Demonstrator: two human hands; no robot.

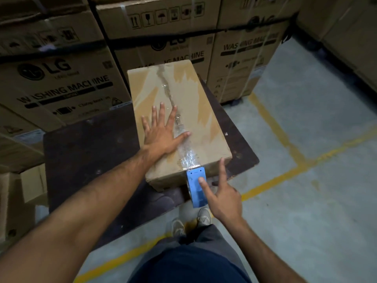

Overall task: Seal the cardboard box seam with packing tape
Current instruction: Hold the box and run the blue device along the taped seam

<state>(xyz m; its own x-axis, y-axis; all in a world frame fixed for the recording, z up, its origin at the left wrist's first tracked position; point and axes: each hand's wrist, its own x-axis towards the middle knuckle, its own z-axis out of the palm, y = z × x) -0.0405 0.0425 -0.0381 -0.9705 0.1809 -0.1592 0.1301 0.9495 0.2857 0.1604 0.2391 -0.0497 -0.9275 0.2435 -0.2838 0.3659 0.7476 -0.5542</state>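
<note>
Both hands are at work on the plain brown cardboard box [179,119], which lies lengthwise on a dark, scuffed counter [81,160] in front of the person. In the single head view, the left hand [163,133] lies flat on the box top, fingers spread wide and gripping nothing, its thumb across the strip of clear, wrinkled packing tape [184,148] that follows the centre seam. The right hand [222,196] is at the box's near end, just off its right corner: its forefinger presses on a blue, flat-bodied tape dispenser [195,186] hanging over the near edge, its next finger raised and its other fingers hidden, so I cannot tell whether it holds the tool.

The tape appears laid along the whole top, so the step in hand is probably finishing at the near edge. Doing it well likely means keeping the left palm firm so the box cannot slide, drawing the dispenser straight down the near face in line with the seam, cutting cleanly, then smoothing out the wrinkles.
</note>
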